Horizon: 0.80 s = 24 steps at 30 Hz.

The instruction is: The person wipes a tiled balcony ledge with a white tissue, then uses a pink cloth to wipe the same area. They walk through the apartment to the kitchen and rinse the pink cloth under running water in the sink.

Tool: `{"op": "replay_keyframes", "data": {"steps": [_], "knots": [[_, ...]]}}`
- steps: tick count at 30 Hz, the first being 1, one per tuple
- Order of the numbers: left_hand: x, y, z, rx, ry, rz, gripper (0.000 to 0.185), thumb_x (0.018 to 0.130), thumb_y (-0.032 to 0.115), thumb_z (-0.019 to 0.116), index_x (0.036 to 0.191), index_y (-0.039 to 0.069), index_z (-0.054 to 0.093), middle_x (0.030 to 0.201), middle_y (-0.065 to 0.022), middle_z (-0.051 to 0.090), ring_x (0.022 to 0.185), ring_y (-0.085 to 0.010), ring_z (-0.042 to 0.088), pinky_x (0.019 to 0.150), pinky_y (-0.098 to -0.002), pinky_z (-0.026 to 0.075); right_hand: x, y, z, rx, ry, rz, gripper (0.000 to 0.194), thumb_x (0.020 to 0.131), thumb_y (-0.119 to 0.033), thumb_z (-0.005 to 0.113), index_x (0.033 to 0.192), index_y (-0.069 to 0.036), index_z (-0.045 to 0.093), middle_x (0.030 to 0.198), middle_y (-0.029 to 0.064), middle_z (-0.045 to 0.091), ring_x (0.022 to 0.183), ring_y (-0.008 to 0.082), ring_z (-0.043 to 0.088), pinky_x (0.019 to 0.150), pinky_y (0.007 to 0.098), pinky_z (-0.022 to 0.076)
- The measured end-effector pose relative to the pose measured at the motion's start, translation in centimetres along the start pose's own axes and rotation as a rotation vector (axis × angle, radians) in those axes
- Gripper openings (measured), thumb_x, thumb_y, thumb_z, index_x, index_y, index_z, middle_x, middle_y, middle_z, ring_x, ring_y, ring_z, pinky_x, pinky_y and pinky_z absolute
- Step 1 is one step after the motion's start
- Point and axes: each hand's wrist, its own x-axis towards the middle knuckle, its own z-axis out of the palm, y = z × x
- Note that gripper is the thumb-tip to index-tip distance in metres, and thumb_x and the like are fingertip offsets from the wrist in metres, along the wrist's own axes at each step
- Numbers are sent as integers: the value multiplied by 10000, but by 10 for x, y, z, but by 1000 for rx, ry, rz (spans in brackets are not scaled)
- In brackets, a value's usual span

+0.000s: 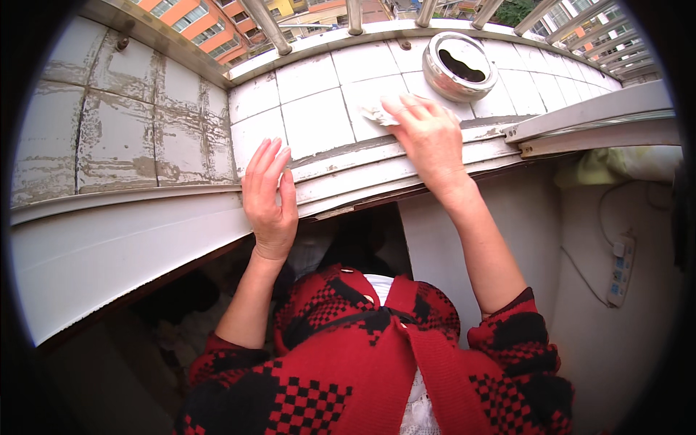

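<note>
My right hand [429, 138] presses a crumpled white tissue or cloth [378, 115] against the white tiled window ledge [312, 103]. Part of that white piece is hidden under my fingers. Just beyond the hand stands a round metal pot [459, 66] with a dark, irregular opening in its top. My left hand [267, 193] is raised at the window track [348, 176], its fingers spread a little and nothing in them. Whether it touches the frame I cannot tell.
Metal railing bars [354, 16] close off the ledge's far side, with buildings beyond. The left side wall's tiles [114, 141] carry brown-grey stains. A sliding window sash [592, 117] sits at right. Below it, a power strip [621, 272] with a cable hangs on the wall.
</note>
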Motion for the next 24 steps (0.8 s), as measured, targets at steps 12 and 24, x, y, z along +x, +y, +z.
{"op": "replay_keyframes", "data": {"steps": [12, 24], "knots": [[-4, -8, -4, -75, 54, 10, 358, 1001, 43, 503, 1349, -25, 547, 1420, -197, 564, 1380, -360, 490, 1150, -459, 369, -25, -124, 17, 235, -90, -396, 301, 784, -248, 682, 1022, -66, 694, 1225, 50, 605, 1200, 264, 533, 1025, 475, 434], [-7, -8, -7, -89, 92, -15, 362, 967, 37, 563, 1327, 8, 582, 1402, -177, 589, 1369, -368, 500, 1129, -451, 370, -36, 5, -56, 272, -114, 20, 141, 803, -23, 733, 928, -53, 675, 1055, 26, 692, 1010, 261, 642, 872, 407, 504]]}}
